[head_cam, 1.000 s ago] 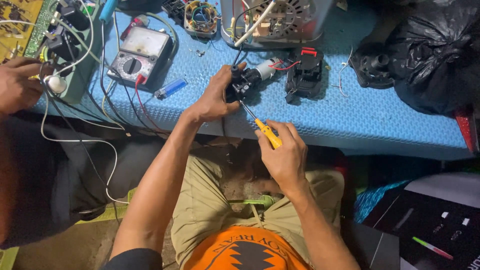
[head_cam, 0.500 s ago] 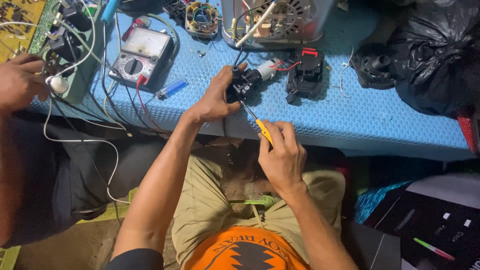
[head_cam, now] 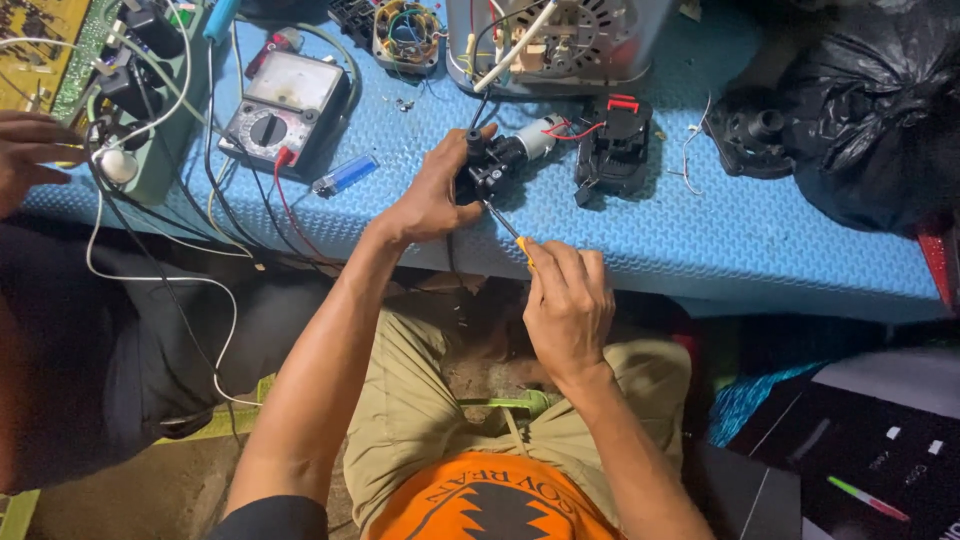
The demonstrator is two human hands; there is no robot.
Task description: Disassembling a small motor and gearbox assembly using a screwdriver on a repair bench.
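Motor assembly (head_cam: pixel 497 160): small black housing with a silver motor can at its 2 o'clock end, lying near the front edge of the blue textured mat (head_cam: pixel 700 240), just under the grey appliance casing (head_cam: pixel 560 40).
Left hand (head_cam: pixel 432 195): fingers clamped around the assembly's left side, thumb up by the black knob at the top, pinning it to the mat.
Right hand (head_cam: pixel 565 300): fingers closed together around the yellow handle of a screwdriver (head_cam: pixel 508 232); the shaft runs toward 11 o'clock and its tip meets the housing's lower edge.
Change: compared with half a second ago, the right hand sits slightly lower and nearer the body, the shaft keeps the same line, and the left hand has not let go.
Meaning: by my reading, the driver is being turned or re-seated on one fastener, not moved to another.
Black battery-style block (head_cam: pixel 612 148): at 3 o'clock of the assembly, joined by red wires, untouched.
Analogue meter (head_cam: pixel 285 105): at 10 o'clock, leads trailing off the mat.
Blue lighter (head_cam: pixel 345 174): between the meter and the left wrist.
Another person's hand (head_cam: pixel 30 155): far at 9 o'clock, by a green board, apart from this work.
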